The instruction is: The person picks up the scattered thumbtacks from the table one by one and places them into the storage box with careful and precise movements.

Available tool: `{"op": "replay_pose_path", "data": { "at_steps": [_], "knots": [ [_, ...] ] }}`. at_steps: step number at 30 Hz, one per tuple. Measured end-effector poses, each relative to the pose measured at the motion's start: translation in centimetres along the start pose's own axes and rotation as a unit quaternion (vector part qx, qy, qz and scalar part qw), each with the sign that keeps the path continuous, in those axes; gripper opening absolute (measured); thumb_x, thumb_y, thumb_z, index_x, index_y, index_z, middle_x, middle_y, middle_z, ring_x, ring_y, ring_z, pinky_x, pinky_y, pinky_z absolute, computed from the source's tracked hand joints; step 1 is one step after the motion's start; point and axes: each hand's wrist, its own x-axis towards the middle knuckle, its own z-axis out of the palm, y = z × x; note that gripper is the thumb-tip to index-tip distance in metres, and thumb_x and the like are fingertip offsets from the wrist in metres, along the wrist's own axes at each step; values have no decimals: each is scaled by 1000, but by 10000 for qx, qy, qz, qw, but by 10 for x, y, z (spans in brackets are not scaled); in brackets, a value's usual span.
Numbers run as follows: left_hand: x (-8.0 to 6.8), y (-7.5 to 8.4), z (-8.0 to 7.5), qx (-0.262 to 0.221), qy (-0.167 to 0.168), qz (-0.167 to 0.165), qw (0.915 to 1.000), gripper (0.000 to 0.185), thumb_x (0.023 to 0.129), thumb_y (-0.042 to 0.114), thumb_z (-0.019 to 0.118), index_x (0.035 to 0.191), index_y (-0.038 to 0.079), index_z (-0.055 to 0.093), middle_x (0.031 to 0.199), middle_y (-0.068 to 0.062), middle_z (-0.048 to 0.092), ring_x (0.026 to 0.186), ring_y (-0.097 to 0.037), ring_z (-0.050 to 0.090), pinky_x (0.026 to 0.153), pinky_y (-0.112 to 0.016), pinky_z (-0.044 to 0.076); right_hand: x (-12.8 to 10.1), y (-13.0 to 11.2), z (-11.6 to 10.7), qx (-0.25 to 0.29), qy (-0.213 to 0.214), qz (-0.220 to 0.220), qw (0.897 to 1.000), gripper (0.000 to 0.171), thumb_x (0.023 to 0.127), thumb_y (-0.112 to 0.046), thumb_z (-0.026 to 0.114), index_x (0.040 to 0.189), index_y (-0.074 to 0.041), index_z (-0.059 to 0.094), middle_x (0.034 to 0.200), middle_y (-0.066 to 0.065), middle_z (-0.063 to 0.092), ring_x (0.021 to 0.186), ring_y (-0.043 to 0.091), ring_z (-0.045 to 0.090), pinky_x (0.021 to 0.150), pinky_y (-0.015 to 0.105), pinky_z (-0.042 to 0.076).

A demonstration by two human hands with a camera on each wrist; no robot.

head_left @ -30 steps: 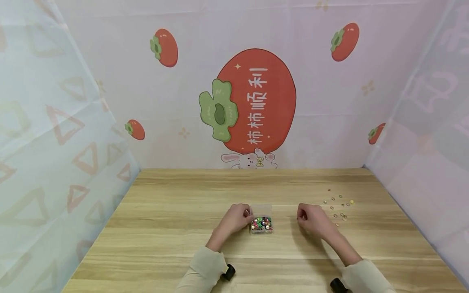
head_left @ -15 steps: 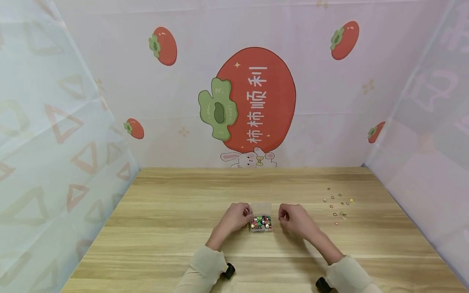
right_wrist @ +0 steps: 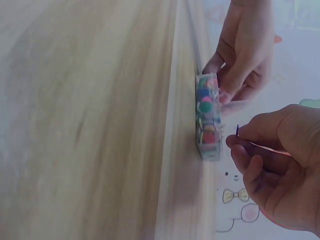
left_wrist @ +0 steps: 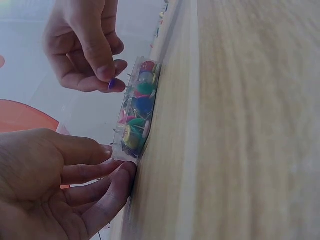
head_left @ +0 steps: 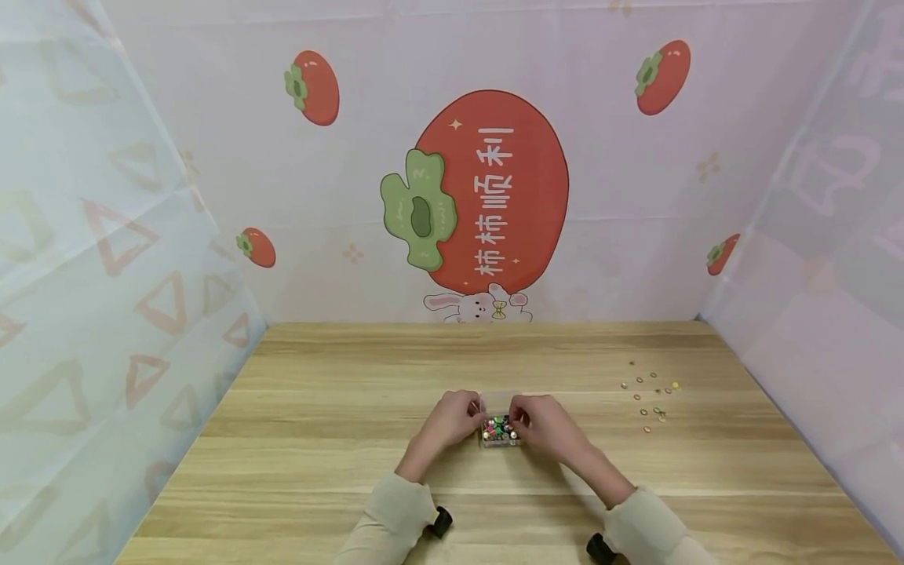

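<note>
Pushpins of many colours fill the small clear box [head_left: 502,431], which sits on the wooden table [head_left: 318,439] near the front edge, between the two hands. The left hand [head_left: 452,422] rests against the left side of the box with its fingers [left_wrist: 107,172] lying nearly straight along the wall and the table, so it steadies the box more than it grips it. The right hand [head_left: 547,428] is just over the right part of the box, thumb and forefinger closed together on one purple pushpin [left_wrist: 112,84] (its point is seen as a thin dark line in the right wrist view [right_wrist: 237,131]).

For doing this step well, I judge that the pin should be held by its head only, point turned away from the fingertips, and brought low over the opening of the box before the pinch loosens, because the box is shallow and already rather full. The left hand should stay pressed to the wall, since such a light box would slide easily on the smooth wood.

More loose pins [head_left: 653,392] lie scattered on the table well apart to the right. Behind the table hangs a cloth backdrop [head_left: 494,196] printed with red fruit.
</note>
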Motion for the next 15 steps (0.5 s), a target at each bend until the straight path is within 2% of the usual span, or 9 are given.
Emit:
{"op": "replay_pose_path", "data": {
  "at_steps": [8,15],
  "knots": [
    [-1,-1,0,28,-45,-27,10000,10,91,12,71,83,11,66,81,-2,70,72,-9,60,64,-25,48,6,-7,8,-175,34,-184,9997,19,84,-2,74,75,-14,63,70,-8,61,62,2,48,58,20,42],
    [2,-1,-1,56,-63,-5,10000,9,91,12,70,84,12,66,83,-3,71,74,-10,62,65,-25,49,7,-6,7,-181,60,-228,9996,16,82,1,73,77,-12,66,74,-5,66,65,4,53,60,21,45]
  ]
}}
